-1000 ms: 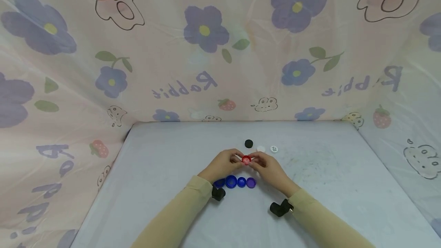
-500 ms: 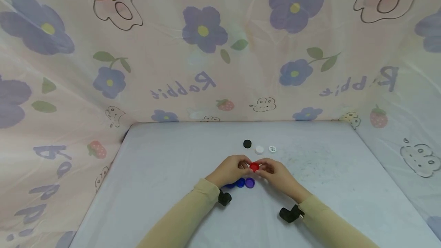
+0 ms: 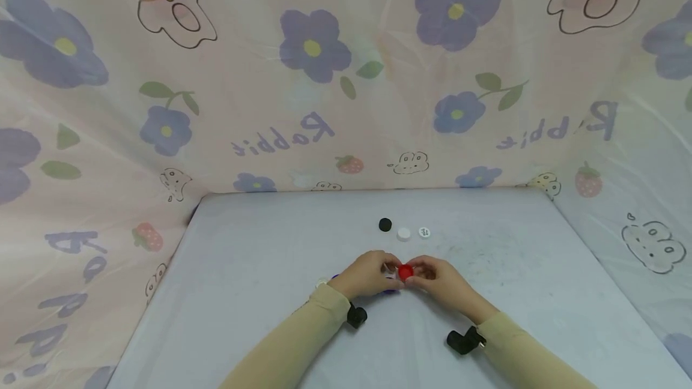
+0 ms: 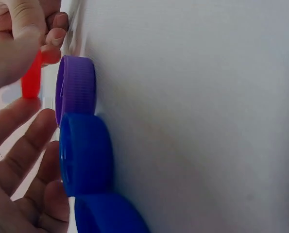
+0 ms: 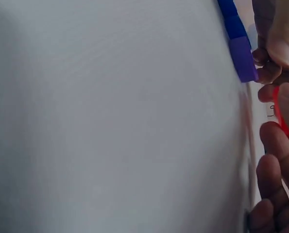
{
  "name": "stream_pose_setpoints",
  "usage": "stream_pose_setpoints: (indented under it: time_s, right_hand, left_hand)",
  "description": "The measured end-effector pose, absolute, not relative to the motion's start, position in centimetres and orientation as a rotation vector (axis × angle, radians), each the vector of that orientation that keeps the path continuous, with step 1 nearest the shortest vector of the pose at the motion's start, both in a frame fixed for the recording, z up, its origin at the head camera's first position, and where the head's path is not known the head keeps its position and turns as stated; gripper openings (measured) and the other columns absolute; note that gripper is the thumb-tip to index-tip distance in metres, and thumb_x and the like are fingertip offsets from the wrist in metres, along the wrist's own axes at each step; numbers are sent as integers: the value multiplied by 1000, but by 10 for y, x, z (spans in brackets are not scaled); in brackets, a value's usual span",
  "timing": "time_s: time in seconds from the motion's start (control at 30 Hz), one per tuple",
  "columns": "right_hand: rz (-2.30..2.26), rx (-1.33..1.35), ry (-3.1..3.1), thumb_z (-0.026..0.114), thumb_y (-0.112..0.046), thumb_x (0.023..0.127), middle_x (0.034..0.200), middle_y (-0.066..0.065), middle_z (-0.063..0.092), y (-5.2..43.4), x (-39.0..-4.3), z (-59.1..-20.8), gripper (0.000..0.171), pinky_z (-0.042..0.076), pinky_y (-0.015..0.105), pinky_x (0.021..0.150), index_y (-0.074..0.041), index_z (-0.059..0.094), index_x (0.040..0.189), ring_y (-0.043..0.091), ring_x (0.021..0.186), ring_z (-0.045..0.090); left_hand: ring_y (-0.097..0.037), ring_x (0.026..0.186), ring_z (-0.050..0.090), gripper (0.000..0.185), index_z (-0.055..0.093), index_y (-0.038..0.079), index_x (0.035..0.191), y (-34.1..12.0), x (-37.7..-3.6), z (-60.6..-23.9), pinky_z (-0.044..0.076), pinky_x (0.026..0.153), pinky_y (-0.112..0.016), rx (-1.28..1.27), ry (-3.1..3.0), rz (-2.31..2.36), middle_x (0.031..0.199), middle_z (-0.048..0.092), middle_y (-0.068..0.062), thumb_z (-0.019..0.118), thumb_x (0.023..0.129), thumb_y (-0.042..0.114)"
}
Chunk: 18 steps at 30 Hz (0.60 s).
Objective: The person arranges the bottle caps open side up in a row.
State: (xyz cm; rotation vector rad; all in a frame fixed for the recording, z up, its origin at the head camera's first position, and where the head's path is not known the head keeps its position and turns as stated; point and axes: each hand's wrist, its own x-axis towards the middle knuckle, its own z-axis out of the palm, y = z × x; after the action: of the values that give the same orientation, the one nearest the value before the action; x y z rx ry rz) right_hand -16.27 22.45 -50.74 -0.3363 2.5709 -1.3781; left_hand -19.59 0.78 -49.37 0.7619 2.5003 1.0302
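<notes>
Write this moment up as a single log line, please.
right hand: pinches red cap | left hand: touches red cap, over purple cap and blue caps | far: black cap, white caps

Two bare hands, no gloves, rings or watch to be seen: left hand (image 3: pixel 366 275), right hand (image 3: pixel 440 281). Long sleeves in a pale beige-tan, plain knit-like cloth without print or stripe, fitting close along both forearms: left sleeve (image 3: pixel 294 341), right sleeve (image 3: pixel 527 356). Cuffs ending just at the wrists, slightly thicker at the hem. Strapped under each wrist, a small black camera unit, stubby and cylinder-like: left wrist camera (image 3: pixel 357 316), right wrist camera (image 3: pixel 462 341), the right one with a small metallic glint beside the cuff. Short, unpainted fingernails (image 4: pixel 25 14) in the left wrist view.
</notes>
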Motion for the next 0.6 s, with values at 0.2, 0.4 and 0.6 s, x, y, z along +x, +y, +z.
stream_pose_setpoints:
  time_s: [0.2, 0.4, 0.6]
  right_hand:
    - [-1322, -386, 2569, 77, -33, 83, 85, -5, 65, 227, -161, -509, 31, 45, 26, 67, -17, 67, 107, 16, 76, 56]
    - [-1269, -393, 2583, 79, -36, 80, 84, -5, 62, 228, -161, -512, 31, 41, 27, 64, -21, 68, 104, 15, 74, 51]
    - [-1252, -409, 2586, 81, -33, 79, 89, -3, 59, 229, -159, -514, 29, 40, 28, 66, -21, 68, 102, 17, 77, 49]
  left_hand:
    - [-7, 91, 53, 45, 69, 20, 115, 5, -193, -491, 40, 83, -25, 884, 2524, 879, 97, 61, 12, 84, 74, 32]
    - [-8, 93, 50, 49, 70, 21, 116, 3, -189, -487, 38, 83, -28, 912, 2543, 795, 104, 61, 12, 86, 72, 31]
    - [-8, 102, 48, 50, 69, 22, 117, 2, -189, -492, 37, 87, -29, 974, 2566, 711, 114, 59, 10, 86, 71, 31]
